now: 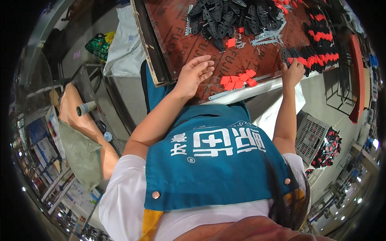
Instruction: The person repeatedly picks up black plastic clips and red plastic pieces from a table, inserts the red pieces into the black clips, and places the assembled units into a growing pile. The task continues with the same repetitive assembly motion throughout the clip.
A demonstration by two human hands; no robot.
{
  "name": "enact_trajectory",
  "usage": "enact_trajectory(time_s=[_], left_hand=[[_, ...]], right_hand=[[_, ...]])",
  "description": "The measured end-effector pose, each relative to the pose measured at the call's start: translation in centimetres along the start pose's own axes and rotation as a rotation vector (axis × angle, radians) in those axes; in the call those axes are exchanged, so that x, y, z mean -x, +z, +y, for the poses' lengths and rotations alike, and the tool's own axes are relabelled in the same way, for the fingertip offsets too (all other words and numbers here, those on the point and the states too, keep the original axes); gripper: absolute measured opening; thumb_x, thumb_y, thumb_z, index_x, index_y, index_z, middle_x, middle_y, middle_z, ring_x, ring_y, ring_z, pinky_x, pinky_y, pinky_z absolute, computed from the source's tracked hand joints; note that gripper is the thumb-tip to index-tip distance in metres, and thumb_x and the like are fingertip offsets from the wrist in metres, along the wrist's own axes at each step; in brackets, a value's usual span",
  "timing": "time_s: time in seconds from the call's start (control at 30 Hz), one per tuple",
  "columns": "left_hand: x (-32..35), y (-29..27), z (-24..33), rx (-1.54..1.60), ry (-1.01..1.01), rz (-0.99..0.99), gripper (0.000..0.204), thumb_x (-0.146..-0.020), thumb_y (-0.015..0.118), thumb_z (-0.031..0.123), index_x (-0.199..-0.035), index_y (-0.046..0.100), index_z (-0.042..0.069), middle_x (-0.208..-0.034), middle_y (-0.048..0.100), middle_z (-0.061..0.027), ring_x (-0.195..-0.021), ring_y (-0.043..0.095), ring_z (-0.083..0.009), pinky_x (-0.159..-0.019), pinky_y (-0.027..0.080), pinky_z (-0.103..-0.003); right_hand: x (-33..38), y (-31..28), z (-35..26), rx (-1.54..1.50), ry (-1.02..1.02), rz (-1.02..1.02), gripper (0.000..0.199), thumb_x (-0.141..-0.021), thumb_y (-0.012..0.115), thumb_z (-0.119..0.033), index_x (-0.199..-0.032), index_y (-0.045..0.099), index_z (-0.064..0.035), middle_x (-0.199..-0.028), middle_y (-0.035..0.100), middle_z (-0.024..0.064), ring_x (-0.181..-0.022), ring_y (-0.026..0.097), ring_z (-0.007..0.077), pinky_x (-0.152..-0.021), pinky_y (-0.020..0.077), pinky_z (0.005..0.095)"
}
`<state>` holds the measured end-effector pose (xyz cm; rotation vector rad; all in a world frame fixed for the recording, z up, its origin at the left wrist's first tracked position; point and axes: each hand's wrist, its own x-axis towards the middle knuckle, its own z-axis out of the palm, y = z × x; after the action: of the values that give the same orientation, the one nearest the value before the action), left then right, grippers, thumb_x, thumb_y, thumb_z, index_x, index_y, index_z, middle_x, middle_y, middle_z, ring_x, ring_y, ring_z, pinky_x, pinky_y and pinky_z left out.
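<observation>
My left hand hovers over the near left part of the reddish-brown board, fingers loosely bent and apart, with nothing in them. At the right near edge, my right hand pinches a black-and-red plastic piece at the left end of a row of similar pieces. Its fingers partly hide that piece. Between my hands lies a small pile of red plastic tabs. Beyond it is a heap of black plastic parts, with thin metal toothed strips and small screws beside it.
More black-and-red pieces are lined up at the far right of the board. A grey plastic crate and a pile of black-and-red pieces stand low on the right. To the left are a white sack and a cardboard sheet.
</observation>
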<state>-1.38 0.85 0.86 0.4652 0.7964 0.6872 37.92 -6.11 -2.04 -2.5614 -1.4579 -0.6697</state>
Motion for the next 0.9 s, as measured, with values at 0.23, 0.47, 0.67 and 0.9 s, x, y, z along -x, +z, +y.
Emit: enact_trajectory(time_s=[0.23, 0.47, 0.67, 0.9], left_hand=[[0.2, -0.2, -0.9, 0.01, -0.044, 0.035, 0.021, -0.093, 0.055, 0.011, -0.112, 0.058, 0.005, -0.1, 0.063, -0.0042, -0.087, 0.061, -0.0119, -0.082, 0.05, -0.027], [1.2, 0.0, 0.6, -0.026, -0.032, 0.053, 0.017, -0.092, 0.055, 0.01, -0.108, 0.059, 0.006, -0.097, 0.063, -0.0031, -0.086, 0.06, -0.0112, -0.081, 0.05, -0.028], [1.4, -1.4, 1.1, -0.023, -0.016, 0.108, 0.016, -0.092, 0.055, 0.01, -0.107, 0.059, 0.006, -0.096, 0.063, -0.003, -0.085, 0.06, -0.0111, -0.081, 0.05, -0.028], [0.3, 0.5, -1.2, -0.58, 0.43, 0.11, 0.047, -0.086, 0.062, 0.014, -0.129, 0.045, 0.005, -0.121, 0.051, -0.0136, -0.109, 0.052, -0.0212, -0.09, 0.046, -0.034]], right_hand=[[-2.2, -1.1, -7.4, -0.243, -0.27, 0.08, 0.057, -0.066, 0.078, -0.028, -0.114, 0.056, -0.0049, -0.113, 0.057, 0.0174, -0.108, 0.05, 0.0351, -0.09, 0.0398, 0.046], [-4.0, -1.1, -23.3, -0.795, 0.078, -0.419, 0.054, -0.079, 0.071, -0.036, -0.106, 0.047, 0.0045, -0.092, 0.064, 0.0235, -0.09, 0.063, 0.0383, -0.078, 0.0492, 0.0426], [-4.6, 3.0, -22.5, -1.236, 0.257, -0.395, 0.059, -0.079, 0.073, -0.024, -0.116, 0.042, 0.0086, -0.093, 0.064, 0.0197, -0.081, 0.064, 0.0296, -0.075, 0.0501, 0.036], [-0.9, -7.9, -18.9, -1.843, 0.485, -1.007, 0.031, -0.087, 0.06, -0.021, -0.11, 0.057, 0.0004, -0.083, 0.06, 0.0037, -0.057, 0.051, 0.0079, -0.048, 0.0397, 0.0205]])
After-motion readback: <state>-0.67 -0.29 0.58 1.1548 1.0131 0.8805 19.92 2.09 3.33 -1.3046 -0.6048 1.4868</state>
